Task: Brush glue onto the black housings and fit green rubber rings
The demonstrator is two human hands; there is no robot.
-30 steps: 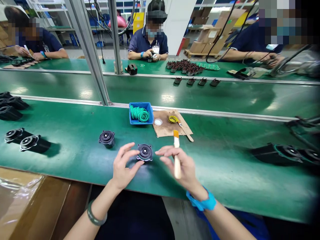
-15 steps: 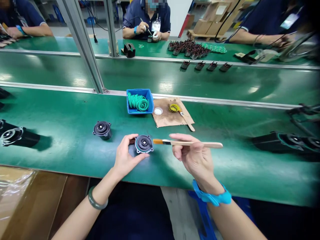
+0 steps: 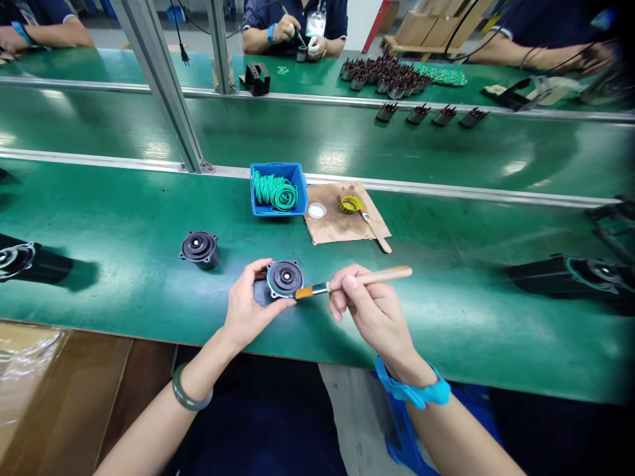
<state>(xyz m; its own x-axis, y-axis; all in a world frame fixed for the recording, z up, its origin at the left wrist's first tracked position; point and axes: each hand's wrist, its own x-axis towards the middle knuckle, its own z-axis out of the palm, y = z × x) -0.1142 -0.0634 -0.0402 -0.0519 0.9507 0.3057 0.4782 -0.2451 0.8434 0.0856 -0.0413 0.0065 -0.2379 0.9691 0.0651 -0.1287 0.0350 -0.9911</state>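
My left hand [image 3: 251, 304] grips a round black motor housing [image 3: 285, 278] by its sides, thumb at the near edge and fingers at the far left. A teal ring runs round the top of the housing, just inside its lugged metal rim. Between the thumb and fingers of my right hand [image 3: 370, 301] is a paintbrush [image 3: 320, 288] with a wooden handle. Its orange bristles meet the lower right rim of the housing, close to my left thumb. Another black motor housing [image 3: 199, 248] stands upright to the left, apart from both hands.
A blue bin [image 3: 279, 190] of green rubber rings stands behind my hands. Beside it, stained cardboard [image 3: 327, 228] carries a yellow tin [image 3: 350, 204], a white lid [image 3: 317, 210] and a second brush [image 3: 378, 233]. More housings lie at both sides. A co-worker [image 3: 295, 30] sits across the conveyor [image 3: 278, 135].
My right hand has moved left and tilted the brush, bringing the bristles down to the housing's lower right rim. My left hand keeps its hold. The whole view has shifted slightly.
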